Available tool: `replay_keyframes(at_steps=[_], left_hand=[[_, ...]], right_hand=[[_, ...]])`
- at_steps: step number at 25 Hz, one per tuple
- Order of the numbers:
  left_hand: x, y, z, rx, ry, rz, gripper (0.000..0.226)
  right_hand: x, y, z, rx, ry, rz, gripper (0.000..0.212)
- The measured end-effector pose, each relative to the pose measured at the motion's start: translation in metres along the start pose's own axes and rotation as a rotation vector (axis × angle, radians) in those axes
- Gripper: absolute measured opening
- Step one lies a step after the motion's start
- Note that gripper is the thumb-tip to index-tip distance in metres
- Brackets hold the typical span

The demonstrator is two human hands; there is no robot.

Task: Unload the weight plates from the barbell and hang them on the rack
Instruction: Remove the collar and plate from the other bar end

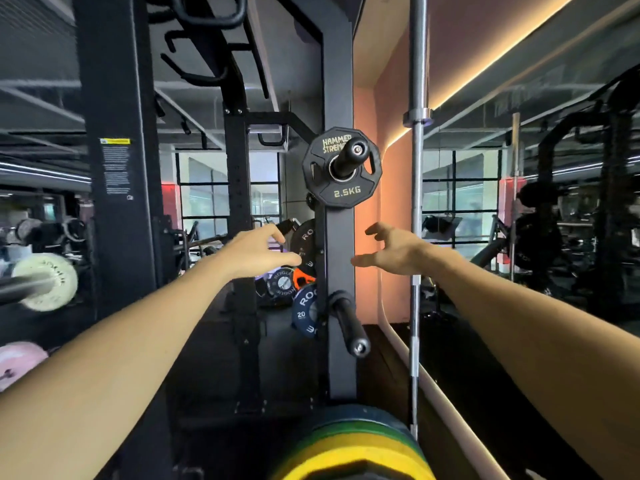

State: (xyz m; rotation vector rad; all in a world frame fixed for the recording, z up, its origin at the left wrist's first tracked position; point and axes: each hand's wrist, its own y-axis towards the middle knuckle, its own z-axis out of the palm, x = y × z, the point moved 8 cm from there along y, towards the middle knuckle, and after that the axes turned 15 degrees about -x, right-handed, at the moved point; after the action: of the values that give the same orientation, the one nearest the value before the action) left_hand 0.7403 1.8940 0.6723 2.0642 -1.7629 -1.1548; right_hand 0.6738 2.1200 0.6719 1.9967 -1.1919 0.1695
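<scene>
Head view: two bare forearms reach forward from the lower corners of the frame toward a black rack upright at centre. The left hand and right hand hover on either side of the upright, fingers spread and loosely bent, holding nothing. Above them, centre frame, a black 2.5 kg Hammer Strength plate hangs on the upper storage peg. Below the hands a bare lower peg juts toward the viewer. Behind the upright sit a blue 20 kg Rogue plate and other dark plates. At bottom centre, stacked yellow, green and blue bumper plates fill the edge. A pale plate on a barbell shows at left, blurred. A steel bar stands upright at right.
</scene>
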Motion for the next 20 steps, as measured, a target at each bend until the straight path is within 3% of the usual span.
replay_keyframes(at_steps=[3, 13, 20], left_hand=[[0.018, -0.046, -0.041, 0.018, 0.025, -0.035, 0.058], [0.110, -0.131, -0.193, -0.034, 0.150, -0.148, 0.066], [0.219, -0.163, -0.295, -0.028, 0.187, -0.113, 0.061]], right_hand=[[0.032, -0.045, 0.008, 0.099, 0.012, -0.005, 0.078], [0.189, -0.104, 0.047, 0.127, 0.057, -0.141, 0.073], [0.321, -0.137, 0.120, 0.170, 0.104, -0.127, 0.073]])
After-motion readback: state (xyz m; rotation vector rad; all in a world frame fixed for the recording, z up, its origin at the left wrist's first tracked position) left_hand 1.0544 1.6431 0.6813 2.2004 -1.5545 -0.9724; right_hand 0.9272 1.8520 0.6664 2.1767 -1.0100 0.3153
